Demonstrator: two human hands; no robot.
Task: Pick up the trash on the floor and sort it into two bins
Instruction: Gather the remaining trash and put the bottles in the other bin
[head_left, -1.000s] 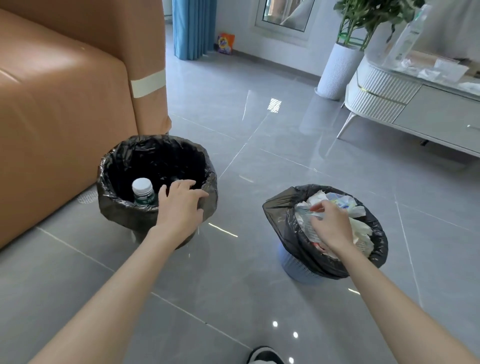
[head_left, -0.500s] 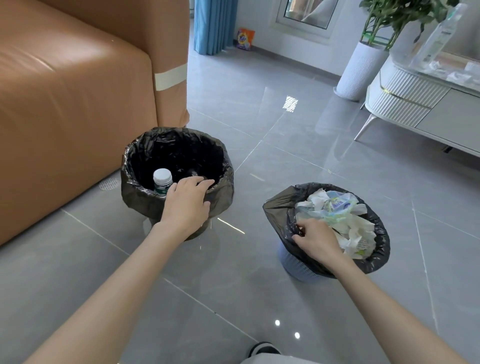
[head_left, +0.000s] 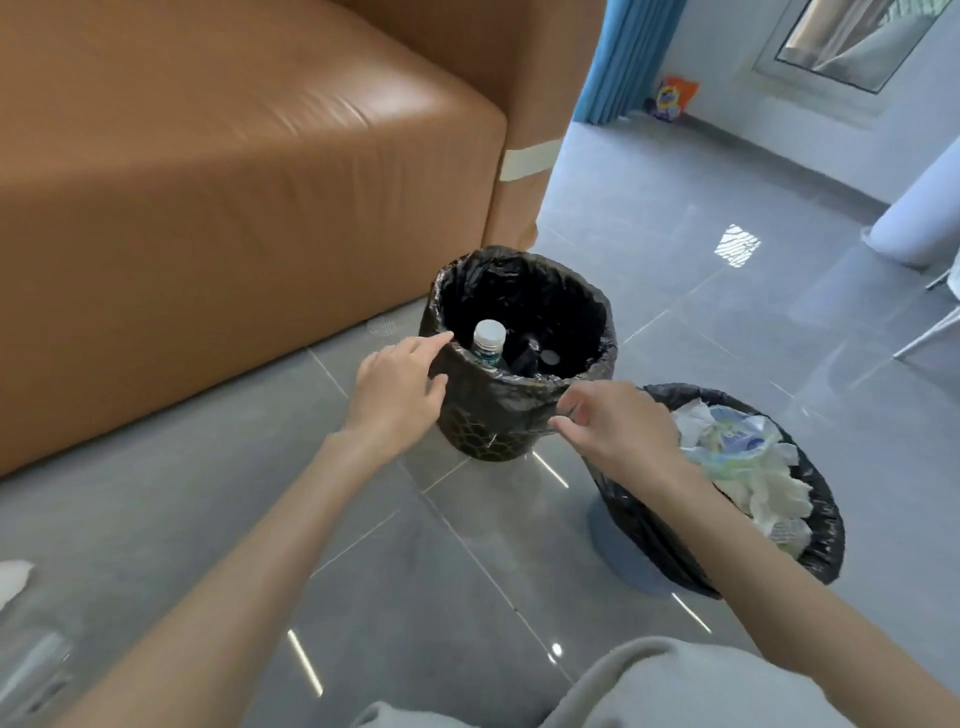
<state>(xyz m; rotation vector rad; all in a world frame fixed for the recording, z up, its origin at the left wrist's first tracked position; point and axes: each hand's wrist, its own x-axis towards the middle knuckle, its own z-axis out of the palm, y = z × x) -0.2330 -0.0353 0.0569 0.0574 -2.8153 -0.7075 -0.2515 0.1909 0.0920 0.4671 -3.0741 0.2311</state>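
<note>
Fingers (head_left: 423, 345) of the left hand (head_left: 397, 387) lie straight and released against the left rim of the black-lined bin (head_left: 493, 436). The right hand (head_left: 613, 431) curls at its near-right rim, and I cannot tell if it is grasping. A capped bottle (head_left: 488, 340) stands inside. Paper trash (head_left: 743, 467) fills the second bin (head_left: 660, 540) just beside it on the floor (head_left: 415, 571).

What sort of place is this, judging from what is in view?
Most likely a living room in a home: a brown sofa, a blue curtain by the wall, and a glossy tiled floor with two bins.
</note>
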